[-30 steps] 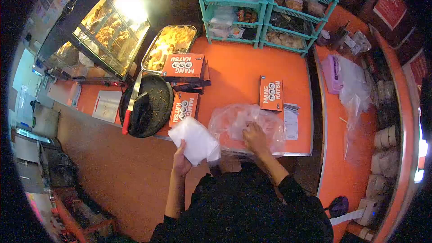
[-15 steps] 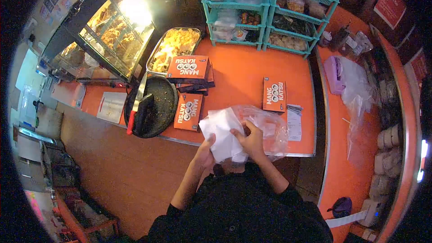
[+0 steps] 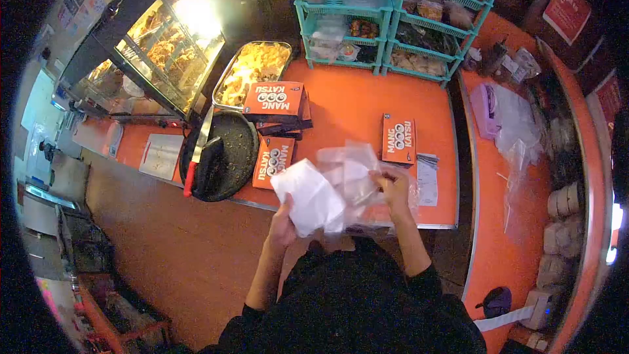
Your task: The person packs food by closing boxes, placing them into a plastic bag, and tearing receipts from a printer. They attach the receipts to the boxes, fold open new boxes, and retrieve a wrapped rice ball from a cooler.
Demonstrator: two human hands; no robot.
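My left hand (image 3: pixel 283 225) is closed on white paper napkins (image 3: pixel 306 198), its thumb lying along their lower left edge. My right hand (image 3: pixel 393 193) pinches a thin see-through whitish sheet (image 3: pixel 354 169), smeared by motion, that overlaps the napkins' right side in this view. A crumpled clear plastic bag (image 3: pixel 407 210) lies on the orange counter around and below my right hand. Just beyond that hand is an orange MANG KATSU box (image 3: pixel 398 139). Another such box (image 3: pixel 270 157) lies behind the napkins, to the left.
More boxes (image 3: pixel 275 99) are stacked by a metal tray of food (image 3: pixel 254 69). A red-handled knife (image 3: pixel 196 157) rests across a dark round pan (image 3: pixel 239 151). A lit display case (image 3: pixel 164 46) stands left, teal racks (image 3: pixel 344 3) at the back, a receipt (image 3: pixel 428 182) at right.
My hands have moved apart: the left went slightly left with the napkins, the right moved right. The see-through whitish sheet now shows between them.
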